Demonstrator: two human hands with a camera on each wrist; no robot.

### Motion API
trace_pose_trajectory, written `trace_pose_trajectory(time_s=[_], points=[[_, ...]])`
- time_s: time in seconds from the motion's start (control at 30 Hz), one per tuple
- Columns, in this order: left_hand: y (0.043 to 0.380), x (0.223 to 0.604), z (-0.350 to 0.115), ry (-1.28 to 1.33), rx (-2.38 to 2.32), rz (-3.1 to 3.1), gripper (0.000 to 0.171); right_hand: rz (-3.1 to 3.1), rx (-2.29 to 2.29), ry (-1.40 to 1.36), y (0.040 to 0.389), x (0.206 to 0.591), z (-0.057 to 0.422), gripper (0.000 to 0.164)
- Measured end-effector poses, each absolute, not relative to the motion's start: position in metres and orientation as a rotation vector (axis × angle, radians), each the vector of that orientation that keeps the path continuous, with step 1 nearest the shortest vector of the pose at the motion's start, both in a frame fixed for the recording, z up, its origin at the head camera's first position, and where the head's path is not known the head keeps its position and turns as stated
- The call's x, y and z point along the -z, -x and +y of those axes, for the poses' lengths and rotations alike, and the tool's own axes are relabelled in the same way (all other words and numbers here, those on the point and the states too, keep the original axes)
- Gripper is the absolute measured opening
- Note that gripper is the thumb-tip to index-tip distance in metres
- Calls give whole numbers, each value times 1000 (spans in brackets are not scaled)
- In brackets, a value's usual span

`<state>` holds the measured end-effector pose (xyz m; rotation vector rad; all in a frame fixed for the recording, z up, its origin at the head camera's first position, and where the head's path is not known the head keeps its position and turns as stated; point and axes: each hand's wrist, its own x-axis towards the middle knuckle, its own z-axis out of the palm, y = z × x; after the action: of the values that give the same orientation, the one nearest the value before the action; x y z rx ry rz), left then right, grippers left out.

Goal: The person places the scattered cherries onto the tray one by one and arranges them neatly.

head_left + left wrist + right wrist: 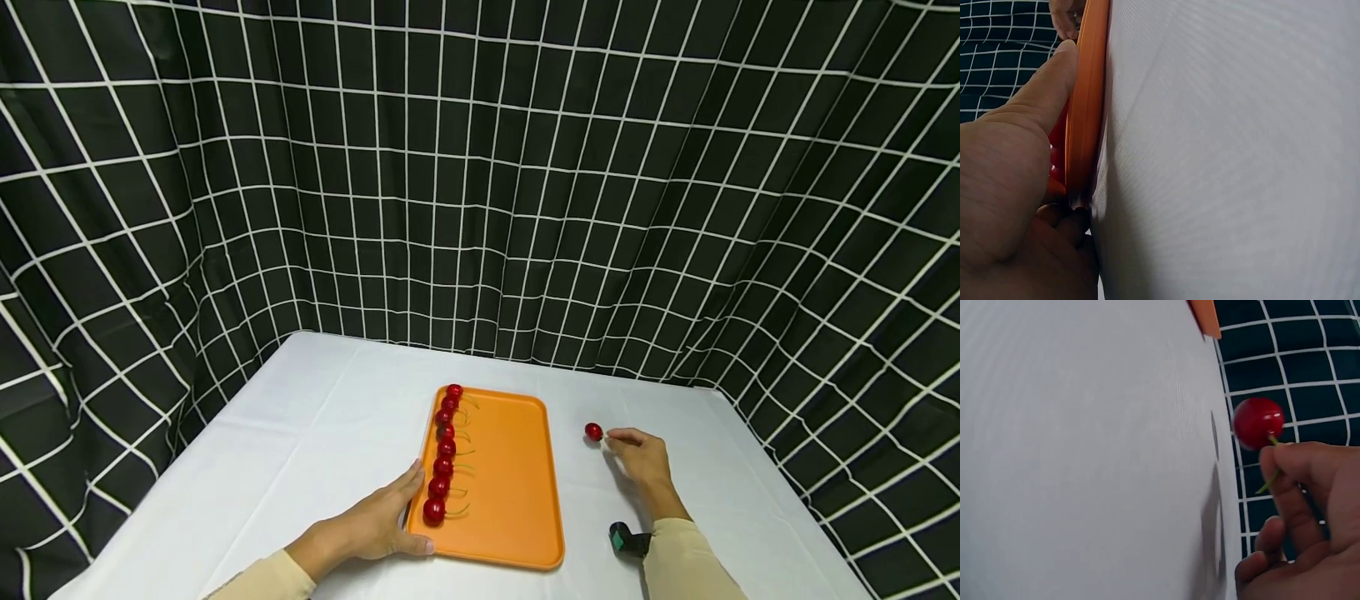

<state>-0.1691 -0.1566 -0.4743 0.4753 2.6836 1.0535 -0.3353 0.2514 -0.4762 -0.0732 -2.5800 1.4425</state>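
An orange tray [502, 483] lies on the white cloth, with several red cherries [444, 467] in a row along its left side, green stems pointing right. My left hand [378, 518] grips the tray's near left corner, thumb at the front edge and fingers along the left side. In the left wrist view the thumb [1047, 81] lies against the orange rim [1087, 94]. To the right of the tray, my right hand [643, 457] pinches one cherry [1259, 423] by its green stem [1267, 481], between thumb and forefinger. That cherry hangs above the cloth, its shadow below.
A white cloth [300, 433] covers the table. Black curtains with a white grid [480, 183] enclose the back and both sides. A small black device with a green patch [628, 540] sits at the right wrist, by the beige sleeve [686, 558].
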Motion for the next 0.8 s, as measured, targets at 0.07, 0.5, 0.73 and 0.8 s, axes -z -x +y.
trace_pose_trajectory(time_s=[0.07,0.5,0.73,0.8], points=[[169,475,-157,-479,-1054,2686,114,-2552,-1489,87,333,472,252,20],[171,474,-158,-479,-1035,2697,113,-2431,-1635,93,314,439,247,28],[171,475,-157,-479,-1040,2697,114,-2360,-1685,45,300,422,236,28],[171,475,-157,-475,-1046,2693,114,-2346,-1687,19,295,417,231,27]])
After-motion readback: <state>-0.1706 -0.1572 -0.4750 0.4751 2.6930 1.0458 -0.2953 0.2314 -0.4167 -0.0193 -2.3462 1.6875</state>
